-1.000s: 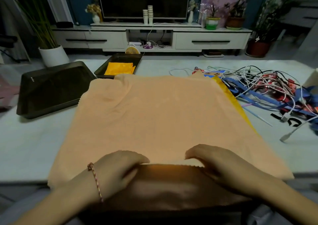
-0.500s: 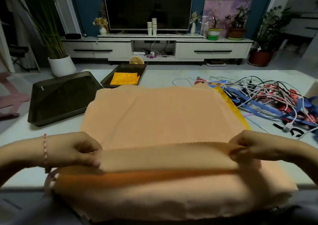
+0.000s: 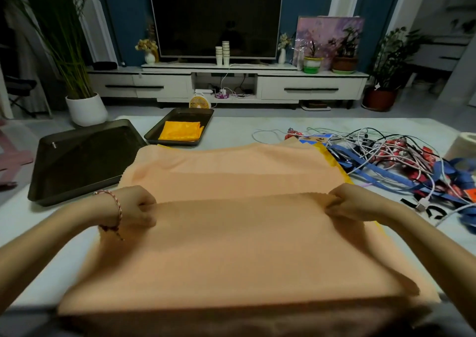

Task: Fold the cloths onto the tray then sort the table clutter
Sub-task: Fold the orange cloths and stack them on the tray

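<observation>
- Both hands grip the large peach fabric cloth (image 3: pixel 237 246), well apart: the left hand (image 3: pixel 136 205) pinches one corner of its lifted edge, the right hand (image 3: pixel 353 202) the other.
- That cloth lies spread on the pale table (image 3: pixel 231 127), near part doubled over its middle.
- A folded yellow cloth (image 3: pixel 180 131) lies in the small dark metal tray (image 3: pixel 206 120) beyond.
- A tangle of white cables and blue straps (image 3: pixel 386 153) lies to the right.
</observation>
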`<move>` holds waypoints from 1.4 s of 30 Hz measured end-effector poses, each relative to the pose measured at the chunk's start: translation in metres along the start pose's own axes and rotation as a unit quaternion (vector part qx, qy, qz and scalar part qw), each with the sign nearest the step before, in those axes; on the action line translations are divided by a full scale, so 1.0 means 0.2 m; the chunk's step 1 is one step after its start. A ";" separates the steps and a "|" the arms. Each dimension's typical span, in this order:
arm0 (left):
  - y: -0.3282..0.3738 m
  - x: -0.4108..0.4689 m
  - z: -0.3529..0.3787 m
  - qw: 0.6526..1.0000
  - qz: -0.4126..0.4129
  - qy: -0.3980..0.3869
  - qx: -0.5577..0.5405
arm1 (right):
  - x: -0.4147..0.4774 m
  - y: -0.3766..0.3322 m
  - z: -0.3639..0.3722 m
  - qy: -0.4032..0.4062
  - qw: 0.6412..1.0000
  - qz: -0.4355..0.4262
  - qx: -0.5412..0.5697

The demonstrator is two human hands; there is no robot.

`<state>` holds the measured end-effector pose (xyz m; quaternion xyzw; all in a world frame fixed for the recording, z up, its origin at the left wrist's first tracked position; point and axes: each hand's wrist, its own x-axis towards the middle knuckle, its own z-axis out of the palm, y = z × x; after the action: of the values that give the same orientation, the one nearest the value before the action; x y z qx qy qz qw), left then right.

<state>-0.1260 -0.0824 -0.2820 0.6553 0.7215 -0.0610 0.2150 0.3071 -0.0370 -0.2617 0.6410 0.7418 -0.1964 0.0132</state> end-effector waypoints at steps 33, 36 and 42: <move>0.17 0.50 -0.02 0.945 -0.039 0.298 0.133 | 0.57 0.14 0.14 0.302 0.952 0.012 -0.054; 0.18 0.50 -0.03 0.949 -0.059 0.277 0.136 | 0.57 0.13 0.14 0.302 0.947 0.032 -0.105; 0.45 0.23 0.01 0.952 -0.012 0.258 0.161 | 0.44 -0.08 0.01 0.268 0.958 -0.018 -0.101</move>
<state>-0.0407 -0.0283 -0.2856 0.6660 0.7407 -0.0079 -0.0880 0.2762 0.0442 -0.2831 0.6521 0.7454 0.0583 -0.1253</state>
